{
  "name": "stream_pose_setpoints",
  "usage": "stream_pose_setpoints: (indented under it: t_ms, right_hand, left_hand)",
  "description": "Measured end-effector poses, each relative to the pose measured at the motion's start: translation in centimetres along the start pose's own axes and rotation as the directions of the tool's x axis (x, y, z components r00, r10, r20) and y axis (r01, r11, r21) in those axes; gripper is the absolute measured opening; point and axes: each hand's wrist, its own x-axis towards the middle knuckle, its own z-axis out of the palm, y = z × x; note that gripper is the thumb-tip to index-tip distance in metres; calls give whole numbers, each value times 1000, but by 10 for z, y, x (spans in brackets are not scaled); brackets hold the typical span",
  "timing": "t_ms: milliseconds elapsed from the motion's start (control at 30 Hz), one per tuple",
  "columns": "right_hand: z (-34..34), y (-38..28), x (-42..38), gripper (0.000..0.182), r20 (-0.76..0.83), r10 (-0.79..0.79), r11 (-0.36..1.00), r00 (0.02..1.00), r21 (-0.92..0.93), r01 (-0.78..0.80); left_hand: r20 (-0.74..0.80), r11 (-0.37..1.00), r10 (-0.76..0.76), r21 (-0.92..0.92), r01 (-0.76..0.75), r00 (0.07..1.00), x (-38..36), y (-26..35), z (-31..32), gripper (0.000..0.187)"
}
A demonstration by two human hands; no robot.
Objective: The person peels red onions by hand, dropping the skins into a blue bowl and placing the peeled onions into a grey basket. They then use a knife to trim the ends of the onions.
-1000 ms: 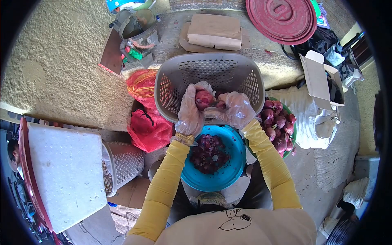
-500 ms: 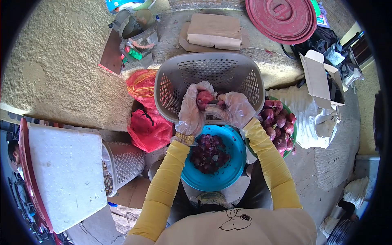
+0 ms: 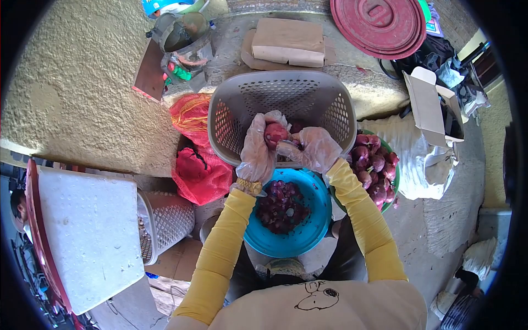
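Note:
Over the near rim of a grey-brown perforated basket (image 3: 286, 82), my left hand (image 3: 257, 144) grips a red onion (image 3: 275, 135) in a clear plastic glove. My gloved right hand (image 3: 318, 147) is closed close beside the onion, its thumb side toward it; what its fingers hold, if anything, is hard to make out. Below both hands sits a blue basin (image 3: 317, 234) with a heap of dark purple onion skins (image 3: 281, 212). More red onions (image 3: 377, 163) are piled in a green basin (image 3: 389, 207) to the right. Dark round shapes show inside the basket.
A red mesh sack (image 3: 202, 173) lies left of the basket. Farther left are a white foam board (image 3: 91, 236) and a woven-pattern bin (image 3: 173, 217). Behind the basket a cardboard box (image 3: 289, 43) and a red lid (image 3: 379, 25) rest on a ledge. A white sack (image 3: 421, 176) lies right.
My right hand has shifted slightly and its fingers have drawn back from the onion, leaving more of it showing. My left hand keeps its grip in nearly the same place.

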Motion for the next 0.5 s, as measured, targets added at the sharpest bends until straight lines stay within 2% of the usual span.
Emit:
stream_pose_setpoints:
  t_ms: [33, 100, 233, 300, 367, 400, 433, 500]
  right_hand:
    - [2, 2, 0, 64, 0, 1, 1000, 1000, 0, -1]
    - [6, 5, 0, 64, -15, -17, 988, 1000, -151, 15]
    - [11, 7, -4, 65, -50, -73, 975, 996, -212, 61]
    - [16, 12, -6, 56, -73, -239, 942, 968, -260, 213]
    - [8, 3, -9, 62, -118, -209, 960, 971, -214, 180]
    - [4, -4, -9, 69, -163, -173, 975, 971, -166, 146]
    - [5, -5, -7, 69, -162, -174, 975, 971, -166, 147]
    - [5, -6, -4, 71, -247, -88, 983, 965, -176, 45]
  left_hand:
    - [5, 1000, 2, 12, -2, 1000, 0, -1, -1, 45]
    - [11, 1000, 5, 26, -5, 1000, 2, -2, -5, 45]
    - [-22, 998, -66, -18, 66, 998, 1, 1, -6, 44]
    - [-45, 996, -80, -28, 79, 996, 0, 4, -1, 45]
    - [-138, 996, -71, -64, 63, 988, -1, 8, 3, 45]
    - [-140, 996, -71, -64, 62, 988, 0, 6, -1, 45]
    - [-109, 997, -56, -51, 50, 992, 1, 3, -6, 45]
    - [-78, 999, -41, -39, 38, 996, 3, 1, -9, 44]
